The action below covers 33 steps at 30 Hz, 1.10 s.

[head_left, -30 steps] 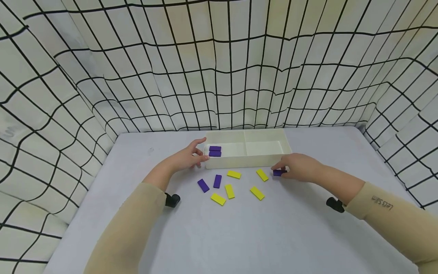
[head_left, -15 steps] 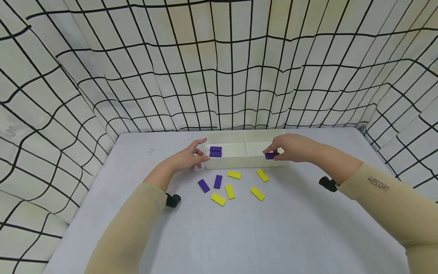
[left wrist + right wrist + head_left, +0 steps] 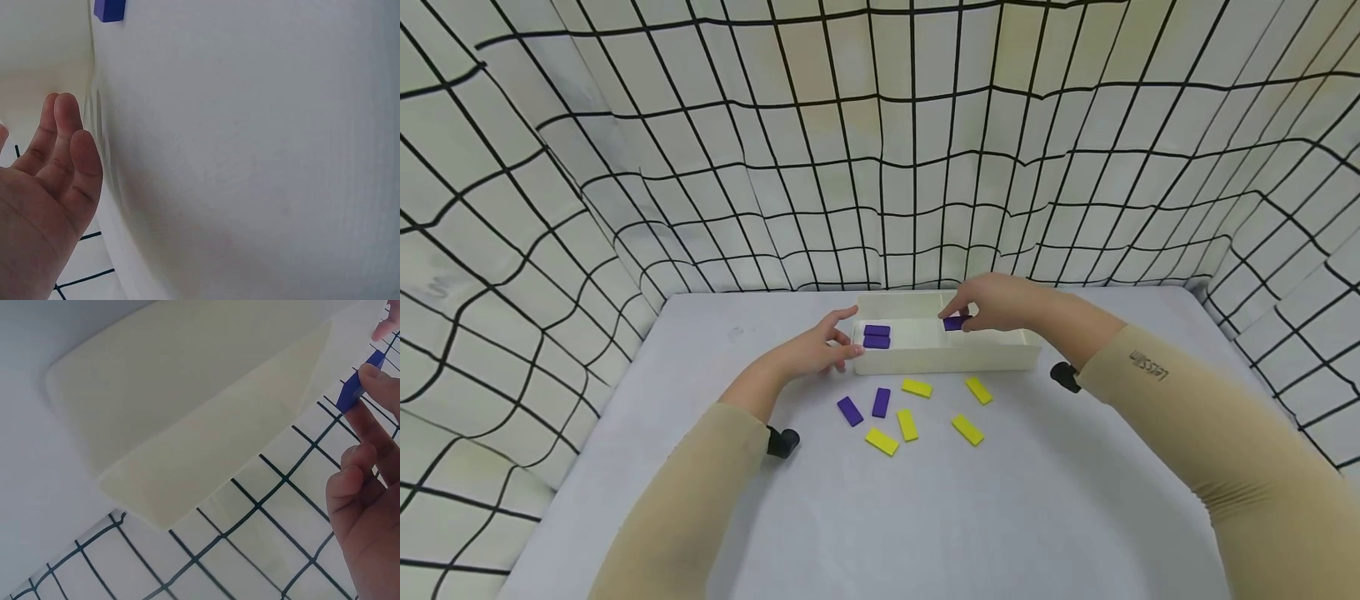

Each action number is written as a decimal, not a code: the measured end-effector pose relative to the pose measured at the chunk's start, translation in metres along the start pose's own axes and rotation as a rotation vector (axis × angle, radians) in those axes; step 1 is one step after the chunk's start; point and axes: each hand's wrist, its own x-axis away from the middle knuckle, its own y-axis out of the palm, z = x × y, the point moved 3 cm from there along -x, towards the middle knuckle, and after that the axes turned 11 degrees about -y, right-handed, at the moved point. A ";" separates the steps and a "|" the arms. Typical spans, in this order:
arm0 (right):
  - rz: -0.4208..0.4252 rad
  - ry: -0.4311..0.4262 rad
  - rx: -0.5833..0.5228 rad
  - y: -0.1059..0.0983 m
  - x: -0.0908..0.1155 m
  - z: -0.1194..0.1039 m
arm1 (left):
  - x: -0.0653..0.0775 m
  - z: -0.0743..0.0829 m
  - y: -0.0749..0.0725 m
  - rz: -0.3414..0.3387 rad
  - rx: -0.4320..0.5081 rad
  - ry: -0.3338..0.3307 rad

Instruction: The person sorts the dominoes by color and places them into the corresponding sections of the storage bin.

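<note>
A white two-part box [image 3: 947,362] stands at the back of the table. My right hand [image 3: 1000,302] pinches a purple block [image 3: 955,322] between thumb and fingers, above the box near its divider. In the right wrist view the same purple block [image 3: 360,384] shows above the box's rim. My left hand [image 3: 811,348] rests at the box's left end, its thumb at the front corner and a finger at the back one. Its fingers [image 3: 66,122] look relaxed in the left wrist view. Two purple blocks [image 3: 876,342] lie one behind the other in the left compartment.
Two purple blocks [image 3: 850,411] lie on the white table [image 3: 925,517] in front of the box. Several yellow blocks [image 3: 967,429] are scattered beside them. Black-lined netting [image 3: 820,167] over white cloth rises behind the table and at both sides.
My right hand has lifted the purple block from the table by the box's front right corner and carried it left over the box. My left hand has stayed at the box's end.
</note>
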 end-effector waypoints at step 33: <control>-0.111 -0.047 0.114 0.044 -0.106 -0.006 | 0.003 0.001 0.001 -0.011 0.023 0.024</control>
